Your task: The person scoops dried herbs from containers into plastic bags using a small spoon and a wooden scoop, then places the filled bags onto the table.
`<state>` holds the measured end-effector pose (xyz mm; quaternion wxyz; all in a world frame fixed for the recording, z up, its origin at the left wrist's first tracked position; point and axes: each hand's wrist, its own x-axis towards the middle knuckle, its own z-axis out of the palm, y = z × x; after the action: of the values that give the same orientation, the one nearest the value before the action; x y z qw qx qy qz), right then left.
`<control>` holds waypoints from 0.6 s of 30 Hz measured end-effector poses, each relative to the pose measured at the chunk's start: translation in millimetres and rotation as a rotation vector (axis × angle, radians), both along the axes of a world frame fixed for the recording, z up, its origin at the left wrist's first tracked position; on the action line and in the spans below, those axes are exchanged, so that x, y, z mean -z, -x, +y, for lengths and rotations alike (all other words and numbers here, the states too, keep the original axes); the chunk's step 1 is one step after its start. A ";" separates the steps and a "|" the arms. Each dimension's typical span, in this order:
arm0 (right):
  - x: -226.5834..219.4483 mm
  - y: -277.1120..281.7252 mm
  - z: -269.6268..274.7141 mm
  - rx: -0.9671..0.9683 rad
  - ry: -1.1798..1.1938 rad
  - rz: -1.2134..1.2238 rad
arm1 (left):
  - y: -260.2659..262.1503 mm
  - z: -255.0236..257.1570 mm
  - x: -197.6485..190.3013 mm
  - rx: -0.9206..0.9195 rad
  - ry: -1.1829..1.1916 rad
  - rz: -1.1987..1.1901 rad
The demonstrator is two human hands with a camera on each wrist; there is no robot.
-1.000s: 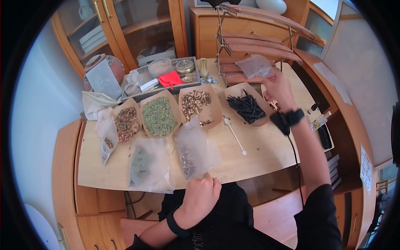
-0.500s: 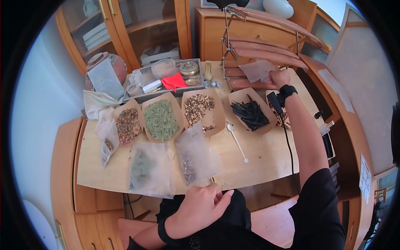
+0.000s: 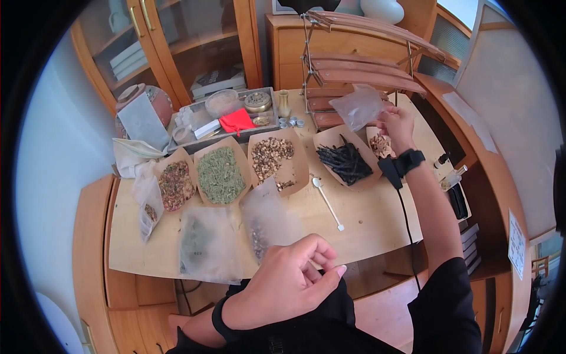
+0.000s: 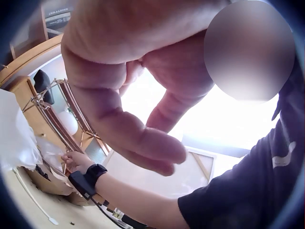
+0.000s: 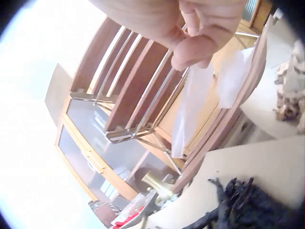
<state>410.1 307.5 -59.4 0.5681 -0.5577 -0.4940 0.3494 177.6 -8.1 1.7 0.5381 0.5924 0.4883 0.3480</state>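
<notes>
My right hand [image 3: 399,128] pinches a translucent plastic bag [image 3: 357,107] by its edge, above the tray of black strips [image 3: 345,159] and in front of the wooden slatted rack [image 3: 365,77]. In the right wrist view the bag [image 5: 191,107] hangs from the thumb and fingertips. My left hand [image 3: 284,282] hovers at the table's front edge with loosely bent fingers and nothing in them; the left wrist view shows the same hand [image 4: 128,90] empty. Just beyond it lie two filled plastic bags, one with dark bits [image 3: 263,221], one with green leaves [image 3: 206,245].
Paper trays hold reddish petals [image 3: 175,184], green herbs [image 3: 220,174] and brown chips [image 3: 272,156]. A white spoon [image 3: 328,203] lies right of them. Behind stands a grey box [image 3: 207,140] with a red pouch [image 3: 237,121]. A cable [image 3: 407,236] hangs from the right wrist.
My left hand has risen from the table edge and moved right, its fingers looser. The bag in my right hand went back toward the rack, then came forward again and hangs lower.
</notes>
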 end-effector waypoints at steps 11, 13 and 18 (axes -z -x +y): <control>-34.1 56.8 -184.8 -0.493 -0.020 0.162 | 6.6 30.4 -5.5 -0.497 -0.712 0.644; -34.5 69.1 -201.6 -0.556 -0.034 0.140 | 7.9 39.2 -3.3 -0.517 -0.707 0.716; -38.5 78.8 -212.2 -0.702 -0.142 0.095 | 17.3 53.4 4.2 -0.463 -0.647 0.791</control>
<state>331.3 95.3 -20.9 0.4733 -0.2964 -0.6514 0.5136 160.4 45.3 -2.5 0.0141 0.6899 0.6385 0.3407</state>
